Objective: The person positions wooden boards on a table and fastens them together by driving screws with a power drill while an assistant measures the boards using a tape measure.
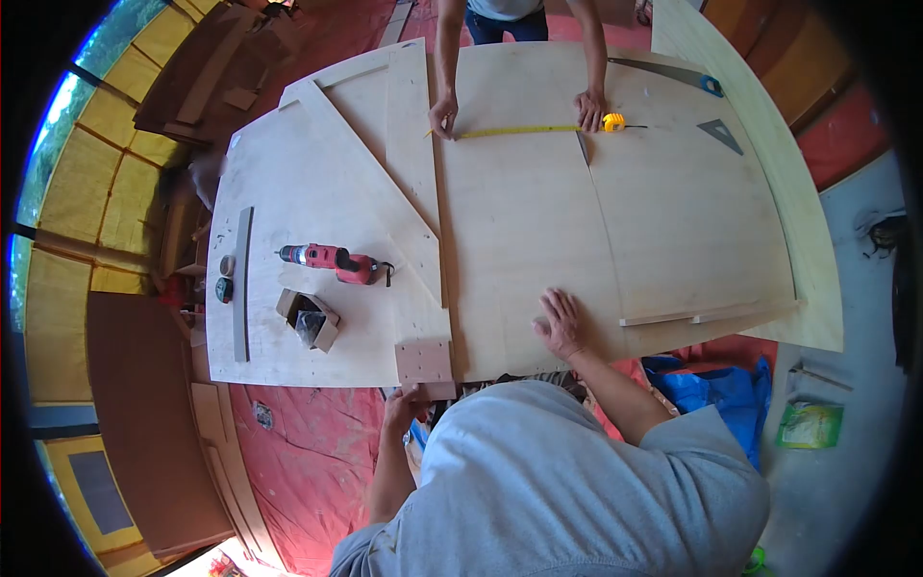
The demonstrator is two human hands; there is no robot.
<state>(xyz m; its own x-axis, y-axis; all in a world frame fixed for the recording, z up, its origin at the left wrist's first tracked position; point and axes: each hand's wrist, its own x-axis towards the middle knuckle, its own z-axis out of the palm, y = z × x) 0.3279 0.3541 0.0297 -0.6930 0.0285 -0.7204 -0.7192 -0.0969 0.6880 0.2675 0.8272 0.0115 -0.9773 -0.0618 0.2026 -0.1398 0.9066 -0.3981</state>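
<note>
My left hand (404, 408) grips the lower edge of a small brown board with holes (423, 363), at the near edge of a large pale wooden panel (519, 279). Flat on the panel, fingers spread, my right hand (561, 322) holds nothing. Across from me, another person's two hands stretch a yellow tape measure (524, 129) over the panel; its yellow case (613, 122) is beside one of those hands. A long wooden strip (415, 192) crosses the panel, with a diagonal strip (370, 159) to its left.
A red drill (332, 262), an open small box (317, 322) and a grey bar (243, 284) lie on the panel's left part. A handsaw (663, 72) and a triangular square (720, 136) lie at the far right. Thin strips (711, 313) rest near the right front edge.
</note>
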